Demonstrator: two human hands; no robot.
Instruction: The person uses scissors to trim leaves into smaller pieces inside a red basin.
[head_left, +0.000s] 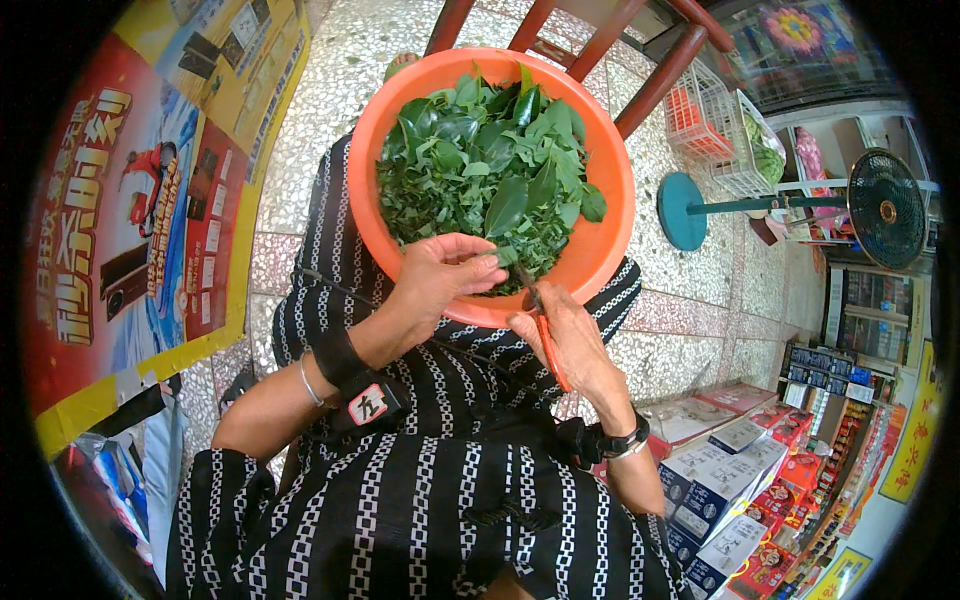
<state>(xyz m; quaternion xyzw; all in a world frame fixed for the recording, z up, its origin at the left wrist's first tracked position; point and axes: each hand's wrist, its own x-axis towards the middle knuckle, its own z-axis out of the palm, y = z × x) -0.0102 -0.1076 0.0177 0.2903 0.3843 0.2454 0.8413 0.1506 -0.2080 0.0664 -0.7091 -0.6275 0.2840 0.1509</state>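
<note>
An orange plastic basin (617, 190) rests at my lap, holding a heap of green leaves (475, 150), some whole and some cut into small pieces. My left hand (440, 280) is at the basin's near rim, thumb and fingers pinching a green leaf (507, 256). In my right hand (578, 345) is a pair of scissors (547, 340) with orange-red handles. Their dark blades point into the basin beside the pinched leaf. The blade tips are partly hidden among the leaves, so I cannot tell whether they touch it.
Beyond the basin stands a reddish-brown wooden chair (655, 80). A fan (887, 208) on a green round base and white plastic crates (700, 115) are at the far right. Stacked boxes (720, 480) sit at the near right. A large printed poster board (150, 200) stands on the left.
</note>
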